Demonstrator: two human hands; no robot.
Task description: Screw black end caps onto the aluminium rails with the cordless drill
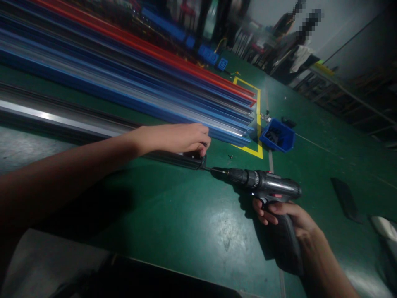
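My right hand (283,215) is wrapped round the grip of a cordless drill (263,184), a finger at the trigger. The drill lies level above the green floor, and its bit (207,169) meets the end of a long dark metal rail (93,130). My left hand (181,138) rests on that rail's end with fingers curled down onto it, right by a small black end piece (194,156).
A stack of long blue, silver and red profiles (149,78) lies behind the rail. A blue bin (277,135) of small dark parts sits beside yellow floor tape (258,124). A dark flat object (345,198) lies at right. People stand by tables far back.
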